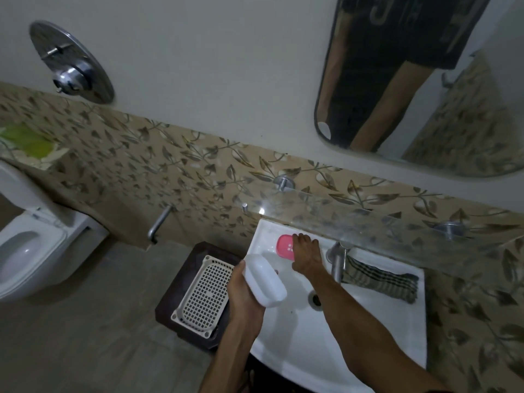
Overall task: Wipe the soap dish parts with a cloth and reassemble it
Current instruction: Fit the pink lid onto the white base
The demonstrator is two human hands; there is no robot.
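Observation:
My left hand (243,293) grips the white oval soap dish part (265,280), held tilted above the left side of the white sink (382,336). The pink soap dish part (285,246) lies on the sink's back left corner. My right hand (307,253) reaches over it, fingers touching its right edge; whether it grips the part is unclear. A dark checked cloth (380,280) lies folded on the sink's back rim, right of the tap (337,260).
A glass shelf (368,219) juts out above the sink's back. A cream plastic basket (202,299) sits on a dark stool left of the sink. A toilet (31,245) stands far left. The drain (316,299) is mid-basin. A mirror (425,80) hangs above.

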